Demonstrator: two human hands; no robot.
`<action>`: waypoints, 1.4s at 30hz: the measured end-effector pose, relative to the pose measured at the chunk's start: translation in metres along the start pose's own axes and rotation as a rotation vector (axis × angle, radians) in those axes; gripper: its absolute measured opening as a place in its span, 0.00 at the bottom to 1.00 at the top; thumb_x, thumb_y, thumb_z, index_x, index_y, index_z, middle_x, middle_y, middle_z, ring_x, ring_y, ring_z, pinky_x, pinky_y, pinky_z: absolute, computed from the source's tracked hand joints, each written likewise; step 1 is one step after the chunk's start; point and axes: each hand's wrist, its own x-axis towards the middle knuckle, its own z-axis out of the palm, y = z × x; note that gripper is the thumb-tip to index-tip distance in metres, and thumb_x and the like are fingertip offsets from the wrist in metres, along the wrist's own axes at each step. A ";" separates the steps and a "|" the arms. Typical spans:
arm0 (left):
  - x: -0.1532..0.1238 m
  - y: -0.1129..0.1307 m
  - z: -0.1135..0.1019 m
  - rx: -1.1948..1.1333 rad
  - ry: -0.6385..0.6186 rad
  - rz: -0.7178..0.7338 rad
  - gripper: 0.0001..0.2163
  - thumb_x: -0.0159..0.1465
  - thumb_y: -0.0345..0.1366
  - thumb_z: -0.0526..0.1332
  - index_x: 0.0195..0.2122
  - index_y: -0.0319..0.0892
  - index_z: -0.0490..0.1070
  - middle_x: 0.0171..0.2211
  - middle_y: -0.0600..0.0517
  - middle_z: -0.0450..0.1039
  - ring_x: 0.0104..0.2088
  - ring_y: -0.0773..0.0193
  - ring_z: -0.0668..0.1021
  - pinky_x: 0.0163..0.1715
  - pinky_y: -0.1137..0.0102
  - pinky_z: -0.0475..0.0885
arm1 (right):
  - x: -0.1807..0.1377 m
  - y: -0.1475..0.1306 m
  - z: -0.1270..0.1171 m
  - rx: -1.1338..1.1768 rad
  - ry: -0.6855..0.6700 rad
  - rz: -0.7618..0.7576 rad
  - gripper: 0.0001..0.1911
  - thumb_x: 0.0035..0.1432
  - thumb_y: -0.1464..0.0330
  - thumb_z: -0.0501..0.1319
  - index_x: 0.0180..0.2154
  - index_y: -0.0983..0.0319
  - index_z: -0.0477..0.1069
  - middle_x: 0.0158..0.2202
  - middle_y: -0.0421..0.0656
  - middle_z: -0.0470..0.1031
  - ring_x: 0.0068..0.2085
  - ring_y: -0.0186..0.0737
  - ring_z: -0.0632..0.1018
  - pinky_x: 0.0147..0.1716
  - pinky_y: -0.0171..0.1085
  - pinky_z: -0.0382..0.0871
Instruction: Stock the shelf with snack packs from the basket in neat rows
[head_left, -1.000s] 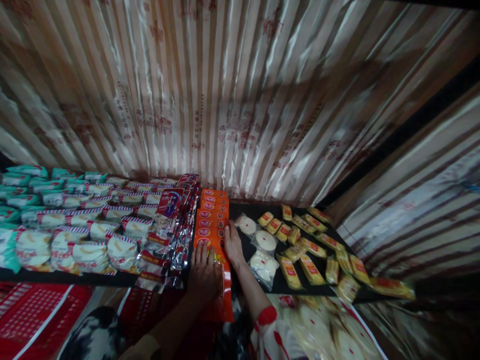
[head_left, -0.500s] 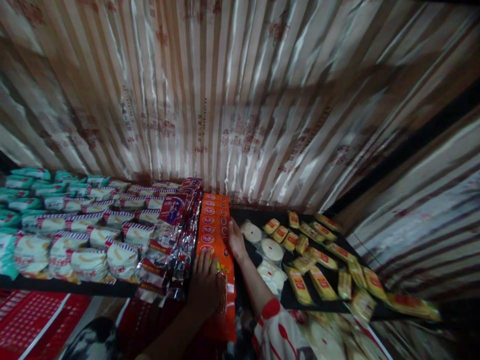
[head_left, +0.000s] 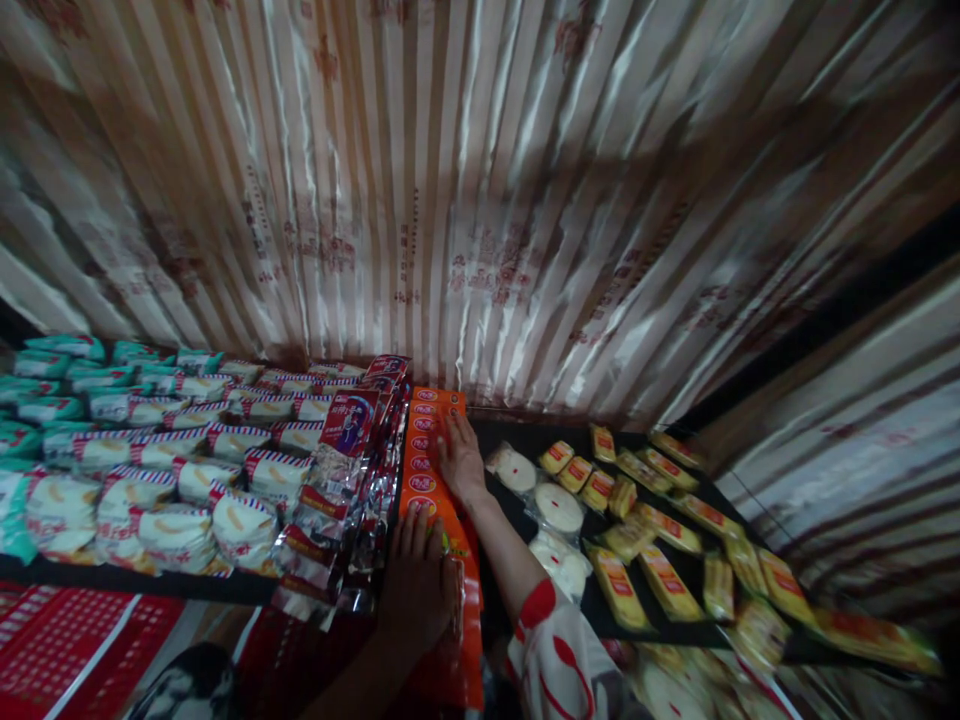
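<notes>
A column of overlapping orange snack packets [head_left: 421,482] runs from the wall toward me across the dark shelf. My left hand [head_left: 418,590] lies flat on the near part of the column, fingers stretched forward and holding nothing. Farther up, my right hand [head_left: 460,462] rests palm down over the column's right side with its fingers extended. Dark red and silver packets [head_left: 349,430] stand close on the left of the orange ones. To the right of my right hand are round white flat cakes [head_left: 559,508] in clear wrap. The lower end of the column is in shadow.
Rows of white bread packs [head_left: 180,480] and green packs [head_left: 49,410] fill the left. Yellow packets [head_left: 667,580] are scattered on the black shelf [head_left: 589,590] at right. Below left is a red basket [head_left: 82,640]. A pleated curtain [head_left: 420,180] closes the back.
My right hand has moved from the column's right edge onto the top of the orange packets. My left hand stays on the near part. The view has shifted slightly.
</notes>
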 end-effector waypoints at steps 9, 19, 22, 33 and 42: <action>-0.004 -0.001 0.003 -0.020 -0.037 -0.033 0.20 0.61 0.38 0.51 0.52 0.36 0.65 0.56 0.42 0.63 0.59 0.51 0.62 0.54 0.55 0.63 | -0.002 -0.037 0.029 -0.326 -0.308 -0.026 0.27 0.62 0.61 0.45 0.61 0.58 0.53 0.65 0.43 0.48 0.65 0.51 0.40 0.59 0.51 0.37; -0.001 0.000 -0.002 -0.037 -0.029 -0.025 0.19 0.62 0.36 0.51 0.53 0.37 0.63 0.57 0.42 0.62 0.59 0.52 0.61 0.54 0.55 0.62 | 0.002 -0.034 0.030 -0.404 -0.326 -0.049 0.27 0.62 0.59 0.43 0.61 0.57 0.54 0.64 0.43 0.51 0.64 0.56 0.46 0.56 0.53 0.43; 0.000 0.000 -0.003 -0.029 -0.006 -0.018 0.19 0.62 0.37 0.51 0.53 0.38 0.63 0.56 0.42 0.63 0.58 0.52 0.63 0.53 0.55 0.63 | 0.009 -0.027 0.023 -0.387 -0.335 -0.063 0.24 0.63 0.59 0.42 0.59 0.53 0.57 0.63 0.39 0.55 0.62 0.53 0.51 0.56 0.52 0.43; -0.002 -0.001 0.001 0.000 -0.035 -0.020 0.19 0.63 0.40 0.51 0.53 0.39 0.64 0.56 0.43 0.64 0.59 0.53 0.62 0.56 0.57 0.59 | 0.009 -0.008 0.013 -0.344 -0.243 -0.109 0.22 0.63 0.57 0.45 0.57 0.49 0.60 0.64 0.39 0.51 0.64 0.48 0.46 0.59 0.52 0.31; 0.000 0.000 0.001 -0.003 -0.052 -0.030 0.20 0.63 0.41 0.51 0.53 0.39 0.65 0.57 0.43 0.63 0.59 0.53 0.61 0.55 0.56 0.61 | 0.006 -0.008 0.015 -0.347 -0.235 0.018 0.24 0.61 0.52 0.43 0.58 0.43 0.56 0.66 0.39 0.46 0.65 0.54 0.41 0.55 0.60 0.36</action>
